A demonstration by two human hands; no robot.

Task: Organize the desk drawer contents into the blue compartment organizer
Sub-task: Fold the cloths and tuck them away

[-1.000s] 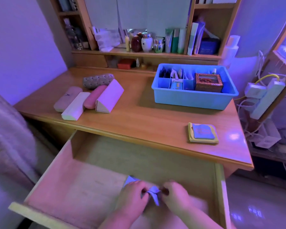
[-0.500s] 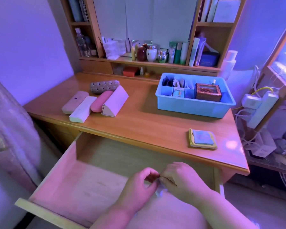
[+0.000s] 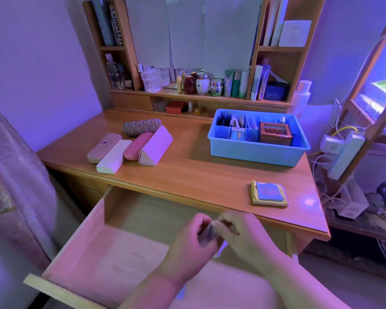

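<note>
Head view: two hands over one open drawer (image 3: 112, 248) — left hand (image 3: 187, 248) and right hand (image 3: 243, 239) meeting, each grip pinched together on one small pale item (image 3: 211, 231), blurred and mostly hidden by fingers, kind impossible to tell. One blue compartment organizer (image 3: 257, 150) far right on the surface (image 3: 187, 172), holding one ornate brown box (image 3: 275, 133); small contents of other compartments hard to make out. Five glasses cases (image 3: 132, 144) grouped at left. One folded cloth stack (image 3: 269, 193) near the front edge — forearms cut off by frame bottom.
</note>
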